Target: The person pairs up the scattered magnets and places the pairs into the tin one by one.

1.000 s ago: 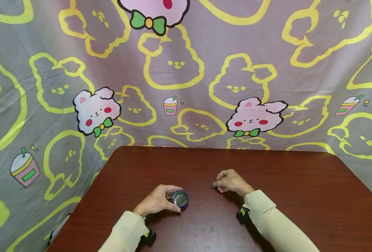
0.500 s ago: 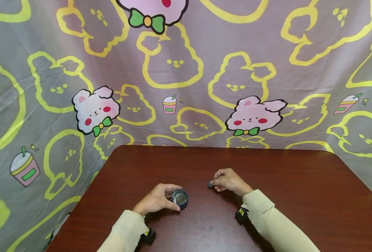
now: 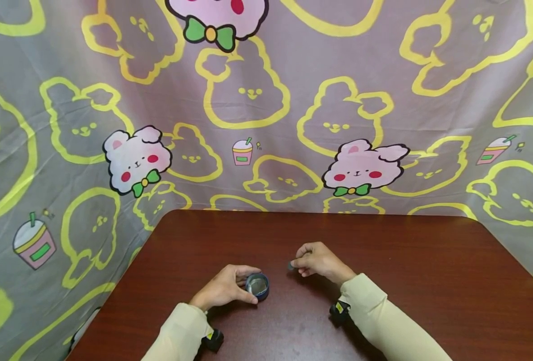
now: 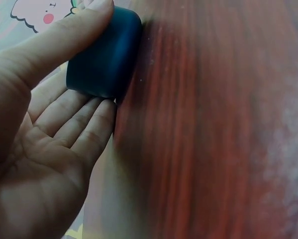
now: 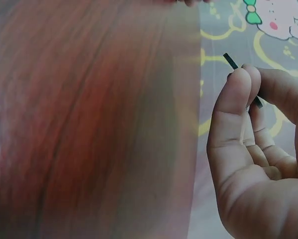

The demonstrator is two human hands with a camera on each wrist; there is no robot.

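My left hand (image 3: 223,288) holds a small round dark-blue container (image 4: 106,55) upright on the table, thumb on the near side and fingers on the far side. From above, the container has no lid on it, and its inside looks greyish and shiny; what is in it cannot be made out. Between thumb and fingertip, my right hand (image 3: 322,263) pinches a small thin dark disc (image 3: 290,266). That disc is apart from the container, to its right and a little farther back. Edge-on in the right wrist view, it looks like a narrow dark strip.
A reddish-brown wooden table (image 3: 406,281) with rounded far corners lies under both hands. Grey cloth (image 3: 289,115) printed with yellow outlines and rabbits hangs behind it and on both sides. Black wrist cameras (image 3: 212,340) sit under the light yellow sleeves (image 3: 183,328).
My right hand has moved left with the disc, closer to the container. The left hand and the container stay where they were.
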